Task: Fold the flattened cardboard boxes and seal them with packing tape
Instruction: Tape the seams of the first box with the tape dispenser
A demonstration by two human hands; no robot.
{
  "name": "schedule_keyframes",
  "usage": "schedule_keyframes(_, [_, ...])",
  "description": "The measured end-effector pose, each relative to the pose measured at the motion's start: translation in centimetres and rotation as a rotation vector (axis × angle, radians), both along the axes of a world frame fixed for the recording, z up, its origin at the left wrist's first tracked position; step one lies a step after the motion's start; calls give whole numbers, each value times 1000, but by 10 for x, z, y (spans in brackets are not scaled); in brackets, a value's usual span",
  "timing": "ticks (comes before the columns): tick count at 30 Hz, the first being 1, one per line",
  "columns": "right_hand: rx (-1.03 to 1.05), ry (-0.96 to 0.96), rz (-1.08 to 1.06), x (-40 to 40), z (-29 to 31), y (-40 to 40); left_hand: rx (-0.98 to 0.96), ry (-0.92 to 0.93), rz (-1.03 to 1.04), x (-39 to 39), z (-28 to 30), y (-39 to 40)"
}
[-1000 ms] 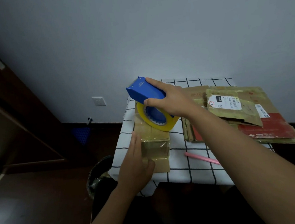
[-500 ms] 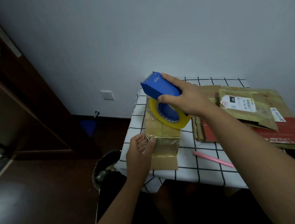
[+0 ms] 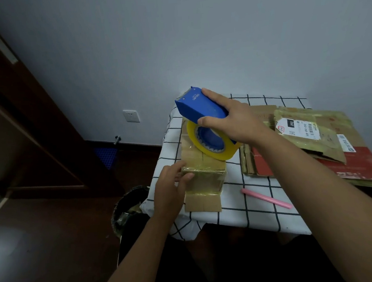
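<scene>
A small table [image 3: 242, 214] under a white cloth with a black grid stands against a pale blue-grey wall [image 3: 195, 40], with a dark wooden door [image 3: 24, 131] to the left and a white wall socket [image 3: 131, 116] low beside it. On the table's right half lies a stack of flattened cardboard boxes [image 3: 328, 152], brown and red, wrapped here and there in yellowish tape; the top one carries a white shipping label [image 3: 299, 128] with a barcode, a black patch reading "060" and a line of digits too small to make out, and a second narrow white label [image 3: 345, 142] sits further right. On the left half, near the front edge, stands the folded cardboard box [image 3: 202, 177], its top and front already glossy with clear-yellow tape. The right hand [image 3: 232, 119] grips a blue tape dispenser [image 3: 200, 108] from above, fingers and thumb wrapped round its body, and holds it tilted over the far part of the box; white lettering on the blue casing seems to read "deli", though it is small. The yellow tape roll [image 3: 212, 145] in the dispenser touches the box top. The left hand [image 3: 169, 191] is at the box's near left corner, fingers lightly bent and pressing on the taped edge. A pink pen-like stick [image 3: 266, 198] lies on the cloth just right of the box. A dark waste bin [image 3: 128, 210] sits on the floor by the table's left corner.
</scene>
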State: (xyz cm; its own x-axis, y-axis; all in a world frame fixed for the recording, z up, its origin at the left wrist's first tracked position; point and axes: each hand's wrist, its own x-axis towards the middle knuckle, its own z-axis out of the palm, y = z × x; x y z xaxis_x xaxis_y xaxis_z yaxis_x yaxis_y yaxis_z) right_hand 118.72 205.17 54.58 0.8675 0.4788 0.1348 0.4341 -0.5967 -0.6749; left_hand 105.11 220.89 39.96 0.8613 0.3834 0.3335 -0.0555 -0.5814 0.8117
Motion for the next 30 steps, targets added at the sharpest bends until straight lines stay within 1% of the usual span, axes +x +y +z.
schedule_keyframes(3, [-6, -6, 2, -1, 0, 1, 175, 6, -4, 5, -1, 5])
schedule_keyframes(5, [-10, -4, 4, 0, 0, 1, 222, 3, -34, 7, 0, 9])
schedule_keyframes(8, [-6, 7, 6, 0, 0, 1, 144, 30, -96, 6, 2, 14])
schedule_keyframes(11, [-12, 4, 6, -1, 0, 2, 168, 19, -79, 9, 3, 12])
schedule_keyframes(12, [-14, 5, 3, -1, 0, 3, 145, 15, -77, 9, 4, 11])
schedule_keyframes(13, [-15, 5, 2, -1, 0, 3, 77, 18, -82, 7, 6, 10])
schedule_keyframes(16, [-7, 11, 0, 0, 0, 2, -218, 75, -49, -1, 9, 9])
schedule_keyframes(17, [-5, 13, 0, 0, 0, 2, -256, 91, -25, -3, 8, 9])
schedule_keyframes(22, [-11, 8, 4, 0, 0, 3, -184, 81, 85, -7, -1, 7])
schedule_keyframes(25, [-4, 13, 6, -2, 0, 2, -159, 81, 70, -4, -1, 9])
schedule_keyframes(30, [-7, 7, 7, -3, 1, 1, -240, 121, 45, -6, -2, 9])
